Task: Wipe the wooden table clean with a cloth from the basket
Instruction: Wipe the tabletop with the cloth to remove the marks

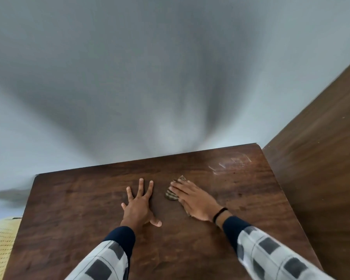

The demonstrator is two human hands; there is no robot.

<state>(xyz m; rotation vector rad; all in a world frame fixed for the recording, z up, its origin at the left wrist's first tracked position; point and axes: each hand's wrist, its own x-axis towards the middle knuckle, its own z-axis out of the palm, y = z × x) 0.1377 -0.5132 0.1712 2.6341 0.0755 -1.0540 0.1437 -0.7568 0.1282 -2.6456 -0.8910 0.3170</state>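
Observation:
A dark wooden table (pixel 73 219) fills the lower part of the head view. My right hand (pixel 194 199) lies flat with straight fingers on a striped brown cloth (pixel 171 194), pressing it onto the tabletop right of centre; most of the cloth is hidden under the palm. My left hand (pixel 138 205) rests flat on the bare wood with its fingers spread, a short gap to the left of the cloth. A pale smeared patch (pixel 230 162) marks the wood near the far right corner.
A tall brown wooden panel (pixel 321 158) stands against the table's right side. A grey wall (pixel 150 77) rises just behind the far edge. A yellow woven thing (pixel 0 245) shows past the table's left edge.

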